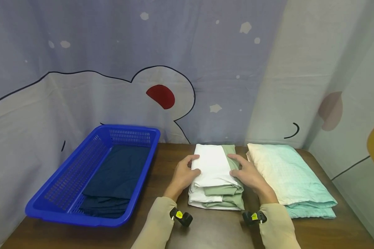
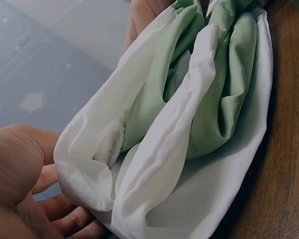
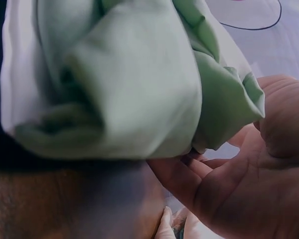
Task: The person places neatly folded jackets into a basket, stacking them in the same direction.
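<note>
A folded white-and-green cloth (image 1: pixel 212 166) lies on the brown table, its layers stacked and their folds facing me. At its left side my left hand (image 1: pixel 184 173) holds the edge, thumb and forefinger bent against the white fabric. My right hand (image 1: pixel 247 173) holds the opposite edge, where the green part shows. In the left wrist view, fingers (image 2: pixel 72 219) reach behind the white layers (image 2: pixel 154 184). The right wrist view has the right hand (image 3: pixel 239 184) curved around the green folds (image 3: pixel 229 104), its fingertips partly hidden by the cloth.
To the left stands a blue plastic basket (image 1: pixel 59 216) with folded dark navy cloth (image 1: pixel 118 173) inside. A folded cream-and-aqua cloth (image 1: pixel 292 173) lies close to the right hand. Behind the wooden table (image 1: pixel 212 231) hangs a patterned curtain (image 1: pixel 218 69).
</note>
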`<state>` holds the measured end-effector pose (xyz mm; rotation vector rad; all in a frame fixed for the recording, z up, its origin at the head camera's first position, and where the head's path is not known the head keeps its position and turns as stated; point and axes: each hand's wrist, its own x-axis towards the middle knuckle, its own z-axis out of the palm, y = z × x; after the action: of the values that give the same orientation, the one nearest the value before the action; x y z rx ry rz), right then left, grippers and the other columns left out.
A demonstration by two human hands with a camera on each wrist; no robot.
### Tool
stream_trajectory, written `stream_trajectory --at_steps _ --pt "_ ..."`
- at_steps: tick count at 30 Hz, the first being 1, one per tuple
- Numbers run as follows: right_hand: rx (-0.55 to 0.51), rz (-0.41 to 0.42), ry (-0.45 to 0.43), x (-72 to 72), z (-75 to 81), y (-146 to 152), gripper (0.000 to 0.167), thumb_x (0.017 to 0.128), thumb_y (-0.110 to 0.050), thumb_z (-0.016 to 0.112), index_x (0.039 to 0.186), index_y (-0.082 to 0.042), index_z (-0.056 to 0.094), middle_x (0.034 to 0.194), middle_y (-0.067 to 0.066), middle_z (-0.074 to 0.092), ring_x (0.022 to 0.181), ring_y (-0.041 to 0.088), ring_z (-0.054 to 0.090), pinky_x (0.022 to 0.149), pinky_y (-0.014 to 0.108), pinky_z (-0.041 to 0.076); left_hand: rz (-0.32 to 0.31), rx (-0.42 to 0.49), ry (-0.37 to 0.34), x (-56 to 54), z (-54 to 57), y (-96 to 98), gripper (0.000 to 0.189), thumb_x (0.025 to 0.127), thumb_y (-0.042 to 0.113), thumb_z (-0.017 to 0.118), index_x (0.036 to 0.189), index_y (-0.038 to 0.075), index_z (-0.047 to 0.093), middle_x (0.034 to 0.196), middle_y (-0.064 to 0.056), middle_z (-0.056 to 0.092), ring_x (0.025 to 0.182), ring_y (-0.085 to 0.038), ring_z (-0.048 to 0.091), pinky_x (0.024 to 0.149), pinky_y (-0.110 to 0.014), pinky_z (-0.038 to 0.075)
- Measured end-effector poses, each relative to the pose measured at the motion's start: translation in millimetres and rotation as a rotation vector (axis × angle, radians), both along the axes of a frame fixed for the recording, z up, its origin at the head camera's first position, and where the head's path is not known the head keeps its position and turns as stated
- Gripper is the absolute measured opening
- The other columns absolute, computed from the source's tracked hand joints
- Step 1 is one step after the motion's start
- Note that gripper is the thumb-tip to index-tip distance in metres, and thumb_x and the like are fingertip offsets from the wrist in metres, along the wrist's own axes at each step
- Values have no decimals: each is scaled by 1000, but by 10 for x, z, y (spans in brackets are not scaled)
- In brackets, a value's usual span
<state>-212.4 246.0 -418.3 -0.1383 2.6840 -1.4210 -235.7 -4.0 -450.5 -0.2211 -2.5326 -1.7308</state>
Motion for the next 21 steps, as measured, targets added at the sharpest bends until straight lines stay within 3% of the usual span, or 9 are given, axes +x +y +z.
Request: stream_trajectory --at_steps 8,14,21 --pt "4 30 45 13 50 8 64 100 -3 61 161 -3 41 166 30 30 155 51 20 119 71 22 -5 30 -12 11 38 -24 56 81 0 75 136 9 71 122 -17 70 77 -18 60 76 -34 52" --pt "24 32 57 29 96 2 65 100 -6 62 162 -6 40 168 29 28 155 51 18 118 72 22 -6 47 -12 30 81 -43 56 82 -2 76 136 10 70 120 -17 70 72 -16 60 69 -30 52" --pt "2 23 67 52 154 -10 66 101 -6 60 164 -8 39 169 28 25 156 49 18 119 70 22 -13 39 42 50 150 -68 56 82 -2 76 136 8 70 118 -18 70 68 -13 59 66 -29 51"
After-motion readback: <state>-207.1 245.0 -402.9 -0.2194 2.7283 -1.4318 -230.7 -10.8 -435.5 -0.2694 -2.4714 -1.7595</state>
